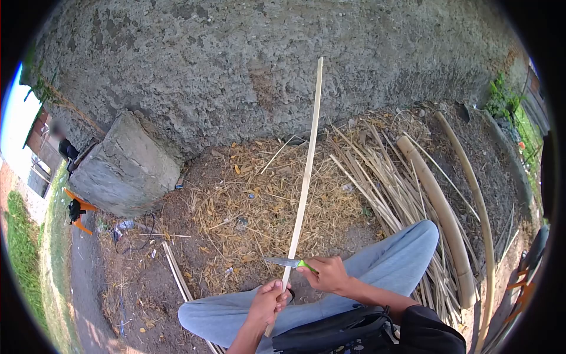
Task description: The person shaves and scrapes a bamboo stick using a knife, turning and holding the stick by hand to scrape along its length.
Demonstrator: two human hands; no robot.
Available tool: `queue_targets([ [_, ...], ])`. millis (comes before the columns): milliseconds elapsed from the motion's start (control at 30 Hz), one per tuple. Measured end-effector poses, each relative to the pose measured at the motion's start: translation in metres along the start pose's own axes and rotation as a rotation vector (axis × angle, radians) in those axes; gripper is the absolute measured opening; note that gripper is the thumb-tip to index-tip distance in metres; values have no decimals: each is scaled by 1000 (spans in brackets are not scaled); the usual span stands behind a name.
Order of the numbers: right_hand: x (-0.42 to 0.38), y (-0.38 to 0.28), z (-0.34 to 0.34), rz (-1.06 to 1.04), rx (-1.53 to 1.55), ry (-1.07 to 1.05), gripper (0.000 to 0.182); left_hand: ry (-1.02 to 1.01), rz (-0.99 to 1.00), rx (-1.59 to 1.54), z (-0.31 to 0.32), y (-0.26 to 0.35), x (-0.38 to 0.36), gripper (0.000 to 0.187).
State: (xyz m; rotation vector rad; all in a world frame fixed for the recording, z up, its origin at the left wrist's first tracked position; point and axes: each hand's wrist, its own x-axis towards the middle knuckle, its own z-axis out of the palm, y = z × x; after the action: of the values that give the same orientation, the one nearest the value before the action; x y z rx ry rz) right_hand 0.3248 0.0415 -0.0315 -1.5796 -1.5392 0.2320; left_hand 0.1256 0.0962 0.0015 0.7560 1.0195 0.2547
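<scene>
A long, pale bamboo strip (307, 171) rises from my lap and points away toward the wall. Near its lower end my left hand (269, 302) is wrapped round it. In my right hand (325, 275) is a knife (286, 262) with a bright green handle. Its blade lies across the strip, a short way above my left fingers, with the tip pointing left. My legs (377, 259) in light blue trousers are folded on both sides of the strip.
Several split bamboo strips (386, 189) and a thick bamboo pole (439, 212) lie at the right. Shavings (236, 200) cover the ground before a rough wall (206, 76). A concrete block (130, 171) stands left; a person (66, 147) is beyond it.
</scene>
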Motion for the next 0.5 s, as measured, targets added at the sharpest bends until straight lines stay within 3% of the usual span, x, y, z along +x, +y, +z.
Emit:
queue_targets([
  [267,2,3,-6,-198,-112,54,25,50,43,5,15,-1,-6,29],
  [300,8,8,-9,-192,-113,56,25,67,60,36,15,1,-8,29],
  [367,27,20,-17,9,-181,178,20,80,75,63,15,1,-11,30],
  [500,29,2,-26,-169,-171,136,19,14,30,-23,8,3,-16,31],
])
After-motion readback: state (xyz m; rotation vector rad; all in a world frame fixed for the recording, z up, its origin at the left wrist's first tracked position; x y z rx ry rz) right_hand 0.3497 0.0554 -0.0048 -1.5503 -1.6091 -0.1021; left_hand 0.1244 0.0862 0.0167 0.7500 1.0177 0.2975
